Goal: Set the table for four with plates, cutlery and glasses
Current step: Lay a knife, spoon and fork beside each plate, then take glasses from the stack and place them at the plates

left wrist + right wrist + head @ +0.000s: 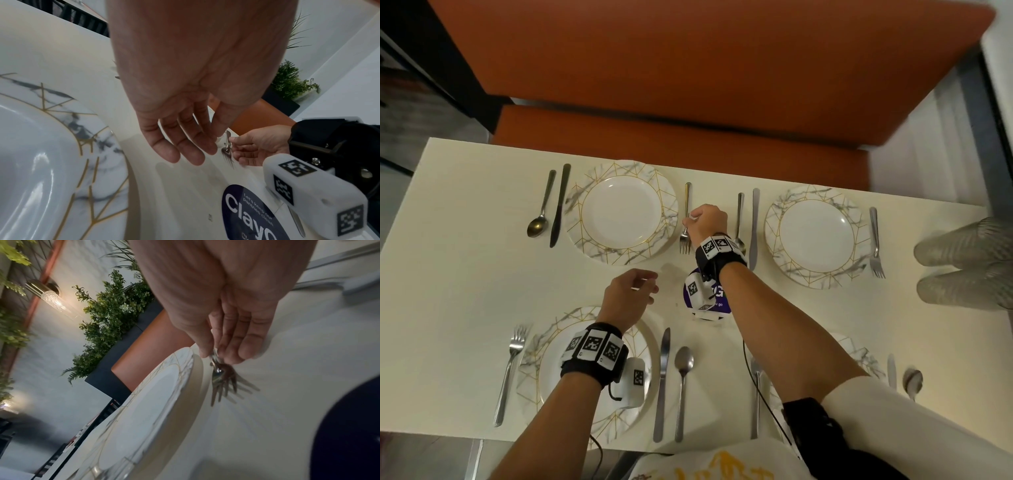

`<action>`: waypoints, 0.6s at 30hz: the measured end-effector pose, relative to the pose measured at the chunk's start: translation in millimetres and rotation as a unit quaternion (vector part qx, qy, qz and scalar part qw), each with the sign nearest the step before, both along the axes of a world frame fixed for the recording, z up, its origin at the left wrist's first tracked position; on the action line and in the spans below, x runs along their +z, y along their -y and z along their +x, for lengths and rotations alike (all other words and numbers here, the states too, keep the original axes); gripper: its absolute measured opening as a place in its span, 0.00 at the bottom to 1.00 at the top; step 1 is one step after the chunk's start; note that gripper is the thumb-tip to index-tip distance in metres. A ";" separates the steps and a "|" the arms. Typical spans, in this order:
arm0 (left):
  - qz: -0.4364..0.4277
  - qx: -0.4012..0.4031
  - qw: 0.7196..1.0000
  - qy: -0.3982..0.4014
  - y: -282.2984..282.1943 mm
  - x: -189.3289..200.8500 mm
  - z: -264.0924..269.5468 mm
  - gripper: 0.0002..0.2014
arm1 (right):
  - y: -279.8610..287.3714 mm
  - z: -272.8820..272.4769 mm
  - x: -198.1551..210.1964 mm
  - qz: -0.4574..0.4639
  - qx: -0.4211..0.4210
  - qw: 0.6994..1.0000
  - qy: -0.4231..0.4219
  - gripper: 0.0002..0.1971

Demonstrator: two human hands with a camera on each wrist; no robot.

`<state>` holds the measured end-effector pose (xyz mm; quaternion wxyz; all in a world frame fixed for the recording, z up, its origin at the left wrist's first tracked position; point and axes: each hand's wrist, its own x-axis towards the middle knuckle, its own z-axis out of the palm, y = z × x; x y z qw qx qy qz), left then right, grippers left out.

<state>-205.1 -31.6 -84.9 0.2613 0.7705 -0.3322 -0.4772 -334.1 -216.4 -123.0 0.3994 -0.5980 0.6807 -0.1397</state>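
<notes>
four marble-patterned plates: upper left (621, 212), upper right (814, 236), lower left (544, 359), and lower right (859, 353), mostly hidden by an arm. four forks (686, 219) (875, 243) (509, 373) (755, 401). four knives (559, 205) (754, 226) (661, 383) (891, 370). four spoons (540, 212) (739, 219) (682, 387) (912, 382). two stacks of glasses at the right edge (969, 241) (969, 286). one round purple sticker (722, 301). two hands (631, 296) (707, 224).
</notes>
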 end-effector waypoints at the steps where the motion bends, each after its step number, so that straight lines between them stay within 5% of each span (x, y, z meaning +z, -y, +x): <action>1: -0.001 -0.001 1.000 0.001 0.3 1.4 -0.1 0.08 | -1.8 -1.4 1.1 -0.006 -0.007 1.000 0.002 0.11; 10: -0.028 -0.033 0.999 0.005 3.2 17.8 -12.0 0.08 | -41.5 -39.0 31.8 -0.063 0.029 0.996 0.063 0.09; 18: -0.089 -0.121 0.988 -0.039 10.2 46.6 -70.3 0.07 | -106.6 -127.1 76.4 -0.131 -0.054 0.987 0.081 0.08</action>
